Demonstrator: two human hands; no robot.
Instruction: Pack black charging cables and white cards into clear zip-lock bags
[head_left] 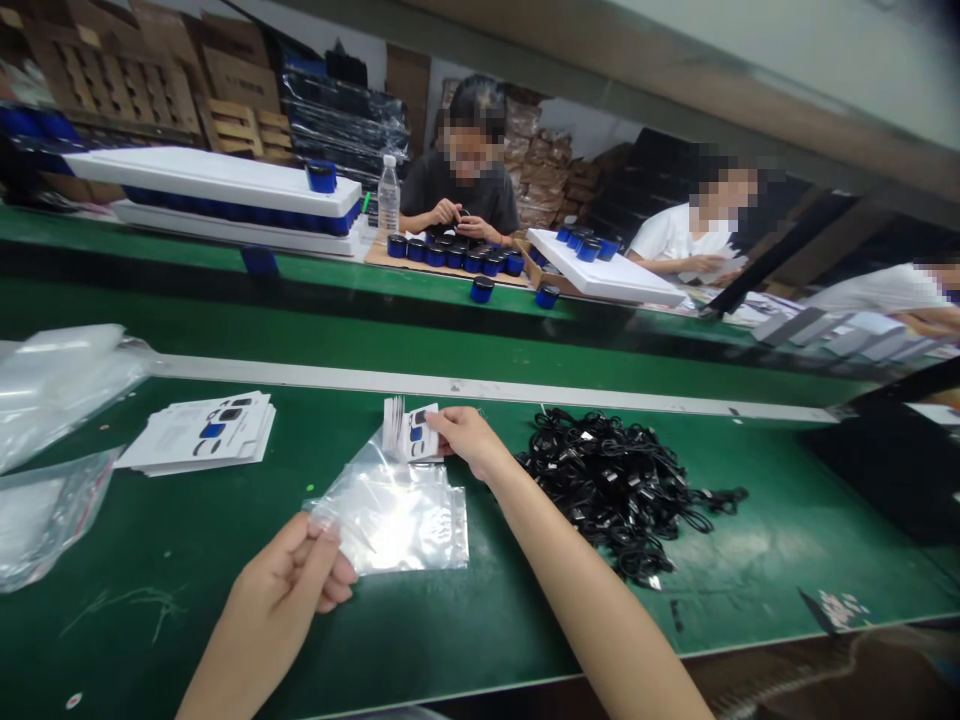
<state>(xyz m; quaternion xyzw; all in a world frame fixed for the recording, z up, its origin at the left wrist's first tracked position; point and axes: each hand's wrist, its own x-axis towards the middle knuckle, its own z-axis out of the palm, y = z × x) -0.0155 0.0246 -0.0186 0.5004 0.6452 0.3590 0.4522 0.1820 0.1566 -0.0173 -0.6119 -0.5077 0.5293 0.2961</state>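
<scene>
My left hand (289, 585) is closed, with thumb and fingers pinching the corner of a clear plastic bag (349, 490). More clear bags (412, 525) lie flat just right of it on the green bench. Beyond them, my right hand (469, 440) pinches the right edge of a small printed leaflet (420, 435). Several similar leaflets (393, 425) stand fanned against its left side; whether the fingers hold more than one I cannot tell. A heap of coiled black cables (611, 480) lies right of my right wrist.
Another leaflet stack (202, 435) lies left, beside large plastic bags (60, 385). Across a raised white strip (360, 377), a co-worker (461, 200) handles a small item behind blue jars with black lids (454, 257). Two more people sit at right. A bottle (388, 200) stands there.
</scene>
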